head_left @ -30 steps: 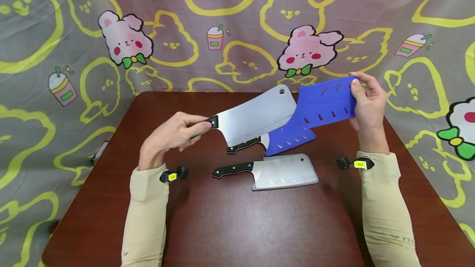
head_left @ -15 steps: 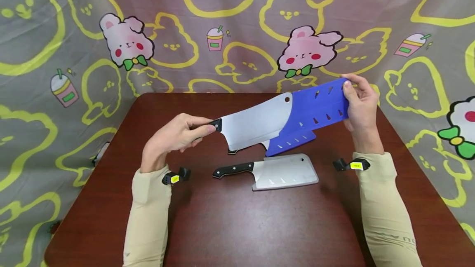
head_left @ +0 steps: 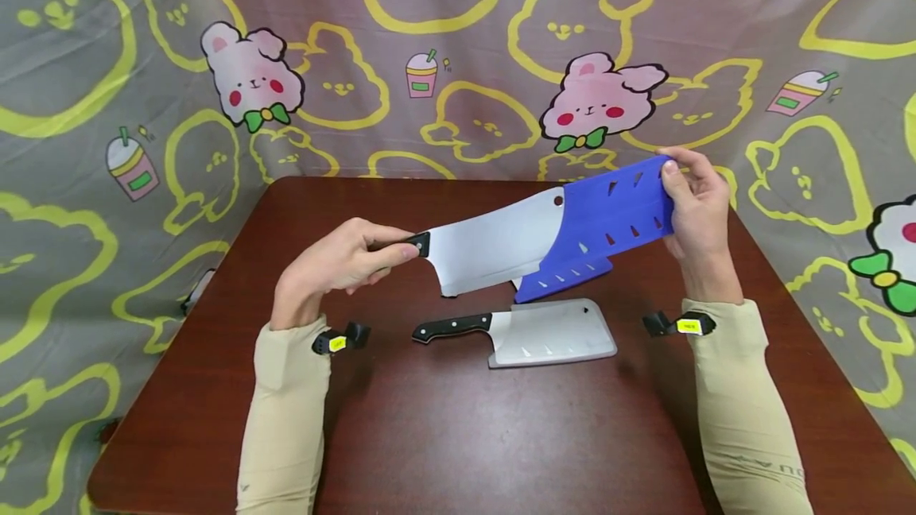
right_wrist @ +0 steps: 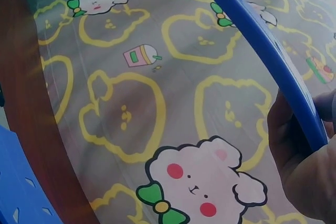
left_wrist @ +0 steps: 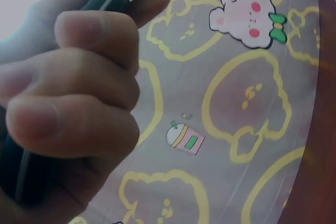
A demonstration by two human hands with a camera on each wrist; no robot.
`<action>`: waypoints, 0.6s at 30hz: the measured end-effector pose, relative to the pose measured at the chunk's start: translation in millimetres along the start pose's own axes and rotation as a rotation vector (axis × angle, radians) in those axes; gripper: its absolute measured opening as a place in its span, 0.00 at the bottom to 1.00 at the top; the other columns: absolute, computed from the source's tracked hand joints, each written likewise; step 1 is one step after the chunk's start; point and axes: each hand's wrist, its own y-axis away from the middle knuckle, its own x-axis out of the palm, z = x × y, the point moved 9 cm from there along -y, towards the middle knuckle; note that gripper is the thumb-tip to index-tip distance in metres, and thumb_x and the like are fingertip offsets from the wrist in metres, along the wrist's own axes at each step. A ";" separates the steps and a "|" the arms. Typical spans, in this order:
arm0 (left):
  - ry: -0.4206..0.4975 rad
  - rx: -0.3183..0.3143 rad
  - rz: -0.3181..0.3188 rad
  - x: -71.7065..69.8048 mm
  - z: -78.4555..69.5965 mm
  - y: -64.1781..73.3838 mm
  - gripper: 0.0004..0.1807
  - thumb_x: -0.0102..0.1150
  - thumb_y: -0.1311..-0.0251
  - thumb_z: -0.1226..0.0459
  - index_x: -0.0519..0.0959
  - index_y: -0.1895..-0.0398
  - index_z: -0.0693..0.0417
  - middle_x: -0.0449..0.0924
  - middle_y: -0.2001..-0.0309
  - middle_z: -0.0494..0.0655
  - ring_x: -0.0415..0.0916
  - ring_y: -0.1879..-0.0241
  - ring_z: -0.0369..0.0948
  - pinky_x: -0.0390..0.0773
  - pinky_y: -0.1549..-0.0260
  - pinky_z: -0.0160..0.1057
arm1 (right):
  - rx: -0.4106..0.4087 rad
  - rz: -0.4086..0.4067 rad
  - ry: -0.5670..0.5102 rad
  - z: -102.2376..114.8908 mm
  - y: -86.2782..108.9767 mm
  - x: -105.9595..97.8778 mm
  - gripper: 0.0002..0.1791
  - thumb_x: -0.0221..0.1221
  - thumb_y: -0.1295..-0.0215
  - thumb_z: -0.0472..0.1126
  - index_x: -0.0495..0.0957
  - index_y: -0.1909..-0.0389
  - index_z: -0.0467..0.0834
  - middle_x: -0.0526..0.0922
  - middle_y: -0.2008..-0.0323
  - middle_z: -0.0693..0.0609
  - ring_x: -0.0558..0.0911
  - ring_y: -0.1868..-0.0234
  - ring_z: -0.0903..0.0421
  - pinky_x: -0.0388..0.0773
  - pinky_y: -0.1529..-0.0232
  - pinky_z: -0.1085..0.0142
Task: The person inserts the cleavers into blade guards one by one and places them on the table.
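Observation:
My left hand (head_left: 342,257) grips the black handle (left_wrist: 23,166) of a cleaver (head_left: 494,241), holding it above the table. Its bright blade points right, and its end appears to sit within the mouth of a blue slotted blade sheath (head_left: 619,209); the hole near the blade's top corner shows just outside. With thumb and fingers, my right hand (head_left: 697,213) pinches the sheath's far end. Beneath lies a second cleaver in a blue sheath (head_left: 554,280), its handle mostly hidden. Nearer me, another cleaver with a black handle (head_left: 452,327) lies in a translucent grey sheath (head_left: 554,334).
The dark red-brown table (head_left: 515,435) has rounded back corners. A cartoon-printed cloth (head_left: 458,30) hangs behind it and along both sides. A small camera is strapped to each wrist. Something dark and white (head_left: 200,290) shows beyond the table's left edge.
The right hand has brought the blue sheath left and slightly down against the blade. The held cleaver has moved slightly right and down, covering the handle of the cleaver beneath.

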 end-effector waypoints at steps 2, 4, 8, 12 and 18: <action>-0.002 -0.011 -0.007 -0.2 1.1 0.1 0.13 0.61 0.35 0.50 0.83 0.51 0.39 0.62 0.86 0.46 0.60 0.91 0.42 0.64 0.90 0.38 | 0.002 0.009 -0.009 -0.2 0.3 0.5 0.12 0.54 0.30 0.31 0.77 0.51 0.29 0.80 0.77 0.45 0.84 0.81 0.54 0.80 0.81 0.68; -0.002 -0.017 -0.012 -0.6 1.1 0.1 0.13 0.61 0.36 0.50 0.83 0.51 0.39 0.63 0.86 0.46 0.60 0.91 0.42 0.63 0.91 0.38 | -0.008 0.011 -0.002 0.4 0.3 1.6 0.11 0.54 0.30 0.31 0.77 0.51 0.29 0.81 0.77 0.45 0.84 0.80 0.55 0.80 0.81 0.68; -0.006 -0.009 -0.007 -1.9 -1.3 1.3 0.12 0.60 0.35 0.49 0.83 0.53 0.39 0.63 0.86 0.46 0.59 0.91 0.43 0.63 0.92 0.39 | -0.027 0.005 0.005 0.8 0.5 3.4 0.11 0.54 0.30 0.31 0.77 0.52 0.29 0.80 0.78 0.46 0.83 0.81 0.56 0.79 0.82 0.69; -0.003 -0.011 0.000 -3.1 -1.6 3.1 0.12 0.59 0.35 0.48 0.83 0.55 0.40 0.62 0.86 0.45 0.58 0.92 0.42 0.62 0.92 0.39 | -0.029 -0.011 -0.013 0.4 0.8 3.6 0.11 0.54 0.30 0.30 0.77 0.52 0.28 0.81 0.77 0.45 0.83 0.81 0.56 0.78 0.82 0.69; -0.008 -0.019 0.002 -4.0 -1.1 5.5 0.09 0.59 0.34 0.49 0.83 0.61 0.40 0.61 0.87 0.45 0.57 0.92 0.42 0.62 0.92 0.39 | -0.034 -0.012 -0.007 2.2 2.6 6.1 0.11 0.54 0.31 0.29 0.75 0.52 0.26 0.81 0.78 0.45 0.83 0.82 0.55 0.78 0.82 0.69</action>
